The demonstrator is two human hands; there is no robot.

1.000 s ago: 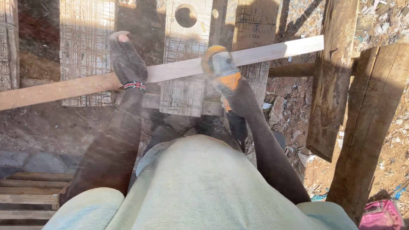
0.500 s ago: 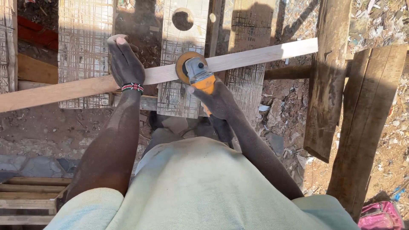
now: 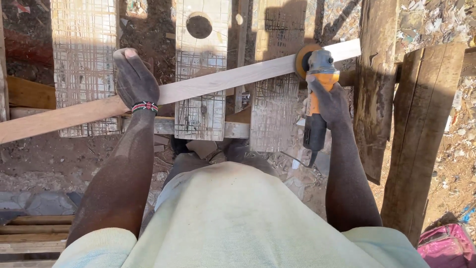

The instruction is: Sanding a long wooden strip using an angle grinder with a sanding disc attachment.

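Timber, a long pale wooden strip point(image 3: 218, 79), lies stiff and light across scored bench slabs point(image 3: 201, 106); left hand point(image 3: 133, 79) presses it flat, right hand point(image 3: 328, 101) clasps an orange angle grinder point(image 3: 317, 84) near its far end.

Scored, saw-marked boards point(image 3: 84, 59), one with a round hole point(image 3: 199, 26), are lying side by side as the surface, while heavy weathered timbers point(image 3: 426, 124) are leaning at the right, a pink bag point(image 3: 446, 248) sitting below them.

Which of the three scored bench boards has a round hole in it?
The middle board, between the other two scored boards; the hole sits near its far end.
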